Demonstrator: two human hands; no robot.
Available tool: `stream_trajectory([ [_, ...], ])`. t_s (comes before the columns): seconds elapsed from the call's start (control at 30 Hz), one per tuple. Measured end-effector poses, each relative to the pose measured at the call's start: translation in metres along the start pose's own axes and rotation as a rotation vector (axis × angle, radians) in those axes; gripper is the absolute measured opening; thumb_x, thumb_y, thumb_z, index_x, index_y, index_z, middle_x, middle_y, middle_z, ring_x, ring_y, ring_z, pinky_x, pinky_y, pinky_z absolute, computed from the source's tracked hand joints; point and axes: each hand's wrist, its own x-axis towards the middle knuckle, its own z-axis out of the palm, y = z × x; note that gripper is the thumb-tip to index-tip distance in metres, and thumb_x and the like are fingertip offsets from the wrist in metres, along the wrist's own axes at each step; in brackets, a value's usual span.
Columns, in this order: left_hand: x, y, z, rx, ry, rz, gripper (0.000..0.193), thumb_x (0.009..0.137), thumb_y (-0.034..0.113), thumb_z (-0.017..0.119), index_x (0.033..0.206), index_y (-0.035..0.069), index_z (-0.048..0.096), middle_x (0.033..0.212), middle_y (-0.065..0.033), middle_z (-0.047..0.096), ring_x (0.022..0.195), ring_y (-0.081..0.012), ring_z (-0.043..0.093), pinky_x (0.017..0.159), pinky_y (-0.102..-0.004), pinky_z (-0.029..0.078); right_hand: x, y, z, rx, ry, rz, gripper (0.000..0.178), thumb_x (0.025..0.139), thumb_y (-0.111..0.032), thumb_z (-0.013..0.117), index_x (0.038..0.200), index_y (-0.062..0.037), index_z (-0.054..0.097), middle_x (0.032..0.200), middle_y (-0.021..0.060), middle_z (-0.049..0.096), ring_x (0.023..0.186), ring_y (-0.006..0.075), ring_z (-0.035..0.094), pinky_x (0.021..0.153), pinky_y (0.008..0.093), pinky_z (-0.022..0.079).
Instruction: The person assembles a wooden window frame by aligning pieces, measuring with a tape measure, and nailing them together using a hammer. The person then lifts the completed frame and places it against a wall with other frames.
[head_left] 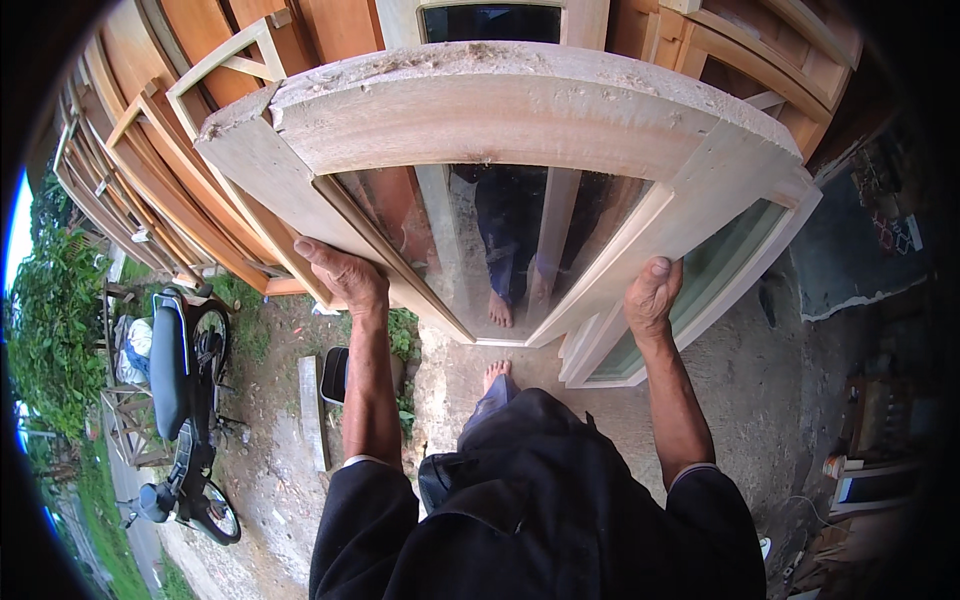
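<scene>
Upright in front of me stands a wooden window sash (480, 120) of pale bare wood with a glass pane (440, 230). Dusty specks lie along its top edge. My left hand (347, 280) is closed on its left stile, thumb over the near face. On the right stile, my right hand (654, 293) grips with the thumb up and the fingers mostly hidden behind the wood. Close behind my right hand leans a second glazed sash (735, 250). The glass shows a reflection of legs and a bare foot.
Wooden frames and panels (165, 170) lean in a row at the left, and more frames (750, 55) are stacked at the far right. A motorcycle (185, 400) is parked on the left near a plank (313, 412). Rough concrete floor (590, 420) surrounds my foot.
</scene>
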Motion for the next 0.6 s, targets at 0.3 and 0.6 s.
stream_trajectory([
  [0.3,0.047,-0.046,0.044,0.011,-0.099,-0.096,0.085,0.099,0.075,0.028,0.117,-0.005,0.05,0.11,-0.0155,0.06,0.1,-0.0212,0.055,0.093,-0.0362,0.044,0.052,0.012,0.031,0.304,0.17,0.371,0.074,0.104,-0.059,0.038,0.128,0.0095,0.047,0.108,0.0198,0.059,0.097,0.0276,0.058,0.087,0.0405,0.048],
  [0.6,0.083,-0.069,0.094,0.16,-0.052,0.045,0.08,0.104,0.067,0.025,0.105,-0.007,0.055,0.094,-0.0127,0.062,0.084,-0.0213,0.054,0.081,-0.0351,0.045,0.111,0.053,0.062,-0.149,0.091,0.072,0.078,0.102,-0.064,0.035,0.13,0.0069,0.049,0.103,0.0214,0.062,0.094,0.0309,0.062,0.084,0.0406,0.049],
])
